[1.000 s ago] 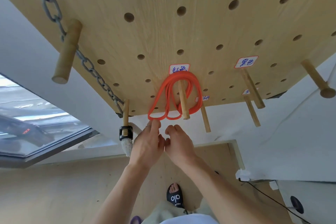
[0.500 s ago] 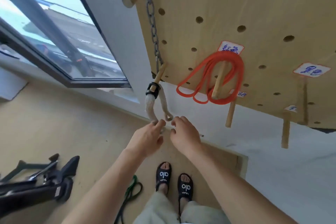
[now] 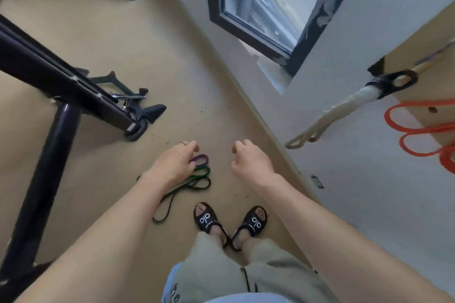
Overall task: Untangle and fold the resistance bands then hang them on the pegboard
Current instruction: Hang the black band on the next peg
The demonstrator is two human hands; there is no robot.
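Note:
A tangle of bands lies on the tan floor in front of my feet: a purple band (image 3: pixel 200 159), a green band (image 3: pixel 202 171) and a black band (image 3: pixel 172 200). My left hand (image 3: pixel 176 163) hovers over the tangle with loosely curled fingers and holds nothing. To its right my right hand (image 3: pixel 248 158) hangs empty in the air, fingers loosely curled. A folded red band (image 3: pixel 403 128) hangs on the wooden pegboard (image 3: pixel 423 56) at the right edge.
A black metal frame (image 3: pixel 61 81) crosses the floor at the left. A whitish rope (image 3: pixel 327 117) with a black strap hangs from a pegboard peg. A window (image 3: pixel 266 0) sits low in the wall ahead. My sandalled feet (image 3: pixel 231 221) stand below the hands.
My view has swung down from the pegboard to the floor. Both hands have dropped away from the hung red band and now hover over the tangled bands on the floor.

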